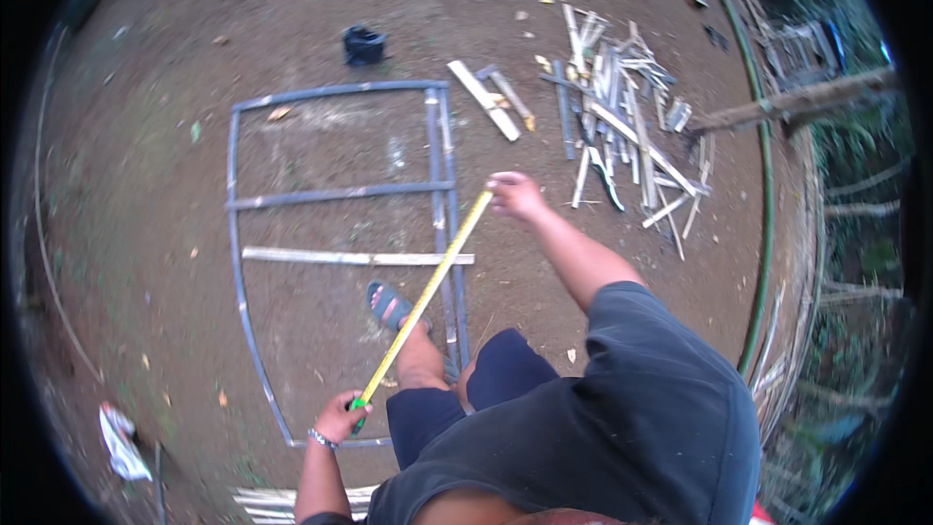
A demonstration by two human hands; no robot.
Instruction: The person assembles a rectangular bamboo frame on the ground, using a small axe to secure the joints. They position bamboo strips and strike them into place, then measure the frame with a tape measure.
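**Yellow tape measure stretched between two hands over a frame on the ground**

The person stands over a grey frame (335,196) that lies flat on the bare earth. A yellow tape measure (428,294) runs in a straight slanted line between the two hands. The left hand (342,416), low and near the body, is closed around the green case end of the tape; a bracelet is on this wrist. The right hand (515,196), stretched forward and up, pinches the far end of the tape with closed fingers, just beside the right side rail of the frame. The tape passes over this right rail and over a foot in a sandal (391,305) that stands inside the frame, near its lower right part.

Across the frame lies a pale wooden slat (355,258), below the grey middle crossbar. Beyond the right hand, well apart from it, there is a loose pile of wooden sticks and offcuts (622,126). A dark small container (363,45) stands past the top of the frame. A green hose (765,204) curves along the right side of the ground, and a white cloth (120,439) lies at the lower left. The ground is brown soil with dry leaves; plants grow at the right edge.
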